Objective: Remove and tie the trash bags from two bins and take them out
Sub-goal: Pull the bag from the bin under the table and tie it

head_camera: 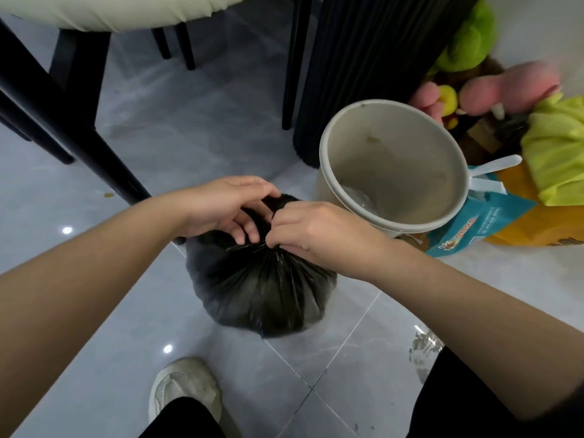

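A full black trash bag (262,295) sits on the grey tiled floor in front of me, its top gathered into a twisted neck. My left hand (227,207) grips the upper part of the twisted neck, fingers curled around the plastic. My right hand (316,235) pinches the neck just beside it, at the gather. Right behind the bag stands a round beige bin (325,184), tilted toward me, with no bag in it; something clear and shiny lies at its bottom.
Black chair legs (79,137) stand at the left and a black ribbed table base (363,74) behind the bin. Plush toys (505,86), a yellow-green cloth (556,159) and a teal bag (467,229) pile up at the right. My shoe (183,390) is near the bottom edge.
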Tool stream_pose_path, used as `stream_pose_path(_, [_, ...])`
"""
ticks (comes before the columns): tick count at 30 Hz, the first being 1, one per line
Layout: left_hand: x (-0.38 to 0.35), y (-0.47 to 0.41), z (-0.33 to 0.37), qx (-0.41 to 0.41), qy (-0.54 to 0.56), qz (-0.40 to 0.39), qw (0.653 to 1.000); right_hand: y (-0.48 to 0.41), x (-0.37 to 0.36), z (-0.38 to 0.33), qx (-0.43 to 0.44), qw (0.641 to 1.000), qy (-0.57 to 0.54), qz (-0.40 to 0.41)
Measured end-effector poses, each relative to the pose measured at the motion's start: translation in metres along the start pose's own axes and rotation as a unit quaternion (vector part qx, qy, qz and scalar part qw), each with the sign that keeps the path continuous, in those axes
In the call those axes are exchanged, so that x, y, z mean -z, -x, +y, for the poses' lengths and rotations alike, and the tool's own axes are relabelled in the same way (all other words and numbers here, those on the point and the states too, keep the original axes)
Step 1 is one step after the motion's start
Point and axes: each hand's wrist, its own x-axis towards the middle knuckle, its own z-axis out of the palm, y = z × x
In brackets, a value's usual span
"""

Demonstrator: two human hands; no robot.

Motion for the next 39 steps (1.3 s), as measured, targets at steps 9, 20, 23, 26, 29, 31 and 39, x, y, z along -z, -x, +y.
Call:
stream_pose_path(9, [-0.002, -0.004, 0.002, 0.001, 0.024, -0.101, 0.995, 0.004, -0.003, 0.005, 0.012, 0.999, -0.015, 0.050])
stream_pose_path(20, [-0.012, -0.006, -0.008, -0.115, 0.064, 0.153, 0.980, 0.010, -0.017, 0.017, -0.240, 0.904, -0.289, 0.202])
stream_pose_path(23, [-0.017, -0.004, -0.007, -0.126, 0.119, 0.174, 0.969, 0.005, -0.021, 0.016, -0.295, 0.844, -0.378, 0.241])
stream_pose_path(26, [-0.022, -0.001, -0.004, -0.122, 0.175, 0.177, 0.961, 0.000, -0.021, 0.011, -0.332, 0.809, -0.424, 0.235])
stream_pose_path(29, [-0.023, 0.002, -0.002, -0.133, 0.207, 0.180, 0.952, -0.006, -0.019, 0.007, -0.364, 0.781, -0.443, 0.246])
stream_pose_path(31, [-0.025, 0.005, -0.001, -0.151, 0.230, 0.181, 0.944, -0.009, -0.018, 0.006, -0.387, 0.757, -0.450, 0.272])
stream_pose_path(39, [-0.039, 0.008, -0.016, -0.257, -0.175, 0.386, 0.868, -0.019, -0.021, 0.001, -0.407, 0.743, -0.420, 0.325])
